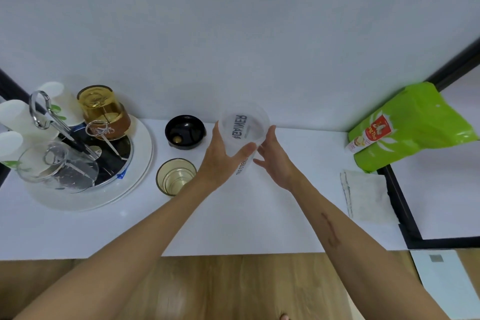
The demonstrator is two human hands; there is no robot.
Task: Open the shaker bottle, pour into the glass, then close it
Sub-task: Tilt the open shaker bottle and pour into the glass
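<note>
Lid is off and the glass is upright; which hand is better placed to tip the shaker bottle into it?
Probably the left hand: it already wraps the shaker bottle, and the glass stands on that side. The right hand is open beside the bottle.

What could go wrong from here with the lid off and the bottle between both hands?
The shaker bottle is open; only the left hand clearly grips it, the right hand has open fingers, so it may slip or tip. The glass stands right beside the left wrist and could get knocked. The black lid lies nearby, in the pour's path.
</note>
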